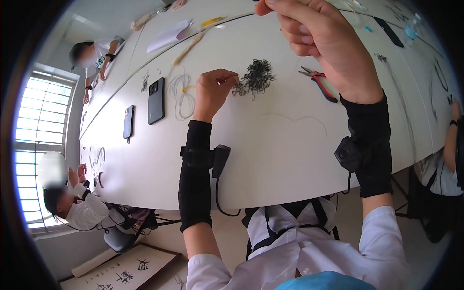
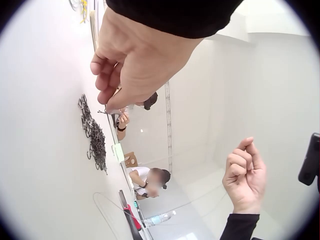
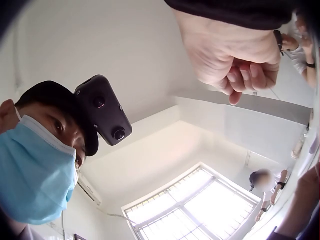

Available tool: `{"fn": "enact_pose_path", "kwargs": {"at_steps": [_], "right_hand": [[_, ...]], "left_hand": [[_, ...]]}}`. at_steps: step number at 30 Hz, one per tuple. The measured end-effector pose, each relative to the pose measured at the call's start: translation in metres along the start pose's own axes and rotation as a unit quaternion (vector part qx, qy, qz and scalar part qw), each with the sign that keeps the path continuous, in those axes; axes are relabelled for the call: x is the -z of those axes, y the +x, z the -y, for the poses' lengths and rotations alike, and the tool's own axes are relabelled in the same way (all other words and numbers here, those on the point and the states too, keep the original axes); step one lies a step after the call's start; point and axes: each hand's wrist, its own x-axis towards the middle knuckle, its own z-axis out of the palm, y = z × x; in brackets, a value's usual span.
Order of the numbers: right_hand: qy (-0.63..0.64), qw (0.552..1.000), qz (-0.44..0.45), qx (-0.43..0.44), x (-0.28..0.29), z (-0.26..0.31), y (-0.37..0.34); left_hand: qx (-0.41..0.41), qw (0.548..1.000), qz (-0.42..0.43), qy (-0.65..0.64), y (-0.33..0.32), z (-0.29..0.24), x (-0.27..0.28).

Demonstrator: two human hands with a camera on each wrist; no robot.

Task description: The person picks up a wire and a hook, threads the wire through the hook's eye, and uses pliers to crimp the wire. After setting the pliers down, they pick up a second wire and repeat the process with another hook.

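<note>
My left hand (image 1: 213, 93) pinches a small black fish hook (image 2: 102, 112) between thumb and fingertip, right at the left edge of a pile of black fish hooks (image 1: 257, 79). Raised high above the table, my right hand (image 1: 325, 43) has its thumb and forefinger together and the other fingers curled. A thin clear fishing line (image 2: 187, 202) runs up toward that hand in the left wrist view. Part of a thin line (image 1: 299, 119) curves over the white table (image 1: 270, 159). The right fingertips are partly cut off at the top of the head view.
Red-handled pliers (image 1: 323, 83) lie right of the pile. Left of it are a coil of clear line (image 1: 181, 99) and two phones, one a dark phone (image 1: 156, 101). A water bottle (image 1: 412, 29) stands far right. Other people sit around the table.
</note>
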Motion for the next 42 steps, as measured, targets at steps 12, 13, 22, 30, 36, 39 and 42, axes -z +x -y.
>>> {"fn": "enact_pose_path", "kwargs": {"at_steps": [12,13,22,30,36,39,42], "right_hand": [[-0.069,0.997,-0.003,-0.016,-0.004,-0.016,0.007],[-0.088,0.996,-0.009,-0.021,-0.005,-0.016,0.008],[-0.187,0.981,-0.027,0.049,-0.006,-0.043,0.015],[-0.253,0.967,-0.036,0.009,0.006,-0.106,0.037],[-0.230,0.972,-0.031,0.021,0.002,-0.142,0.044],[-0.278,0.960,-0.030,0.034,0.004,-0.145,0.044],[-0.323,0.946,-0.033,0.000,0.006,-0.142,0.044]], "left_hand": [[0.036,0.993,0.018,-0.108,0.005,-0.022,0.008],[0.042,0.991,0.022,-0.127,0.005,-0.022,0.008],[0.069,0.944,0.036,-0.321,0.000,-0.036,0.014],[0.059,0.897,0.071,-0.433,0.000,-0.036,0.014],[0.055,0.893,0.088,-0.437,-0.001,-0.036,0.013],[0.053,0.903,0.085,-0.418,-0.001,-0.036,0.012],[0.060,0.918,0.082,-0.384,-0.001,-0.034,0.010]]}}
